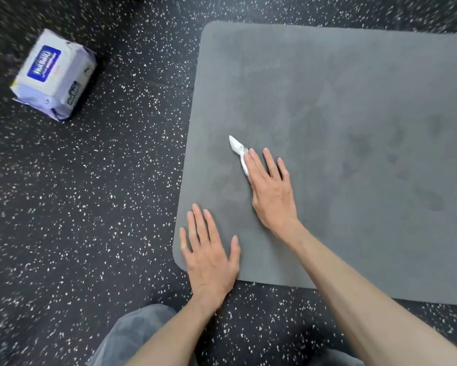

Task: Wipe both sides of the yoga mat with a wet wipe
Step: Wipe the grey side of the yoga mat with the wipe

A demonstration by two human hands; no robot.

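A: Where is the right hand (271, 190)?

B: On the yoga mat (354, 107), near its left end. It lies flat with straight fingers, pressing a crumpled white wet wipe (239, 151) against the grey surface. Nothing is clasped; the wipe is pinned under the fingers, and its twisted end pokes out to the far left, past the fingertips.

A: And the left hand (210, 256)?

B: Also released, fingers straight and slightly spread, palm down on the mat's near left corner. The little finger reaches almost to the left edge, and the wrist lies over the floor (103, 207) beyond the near edge.

A: How does the mat lie?

B: Flat and unrolled on the dark, white-speckled floor, running out of view to the right. Darker, damp-looking patches show on its surface right of the hands.

A: Anything else around?

B: A pack of wipes (54, 73), white with a blue label, sits on the floor at the far left, well apart from the mat. A grey trouser leg (132, 331) shows at the near edge, under the left forearm.
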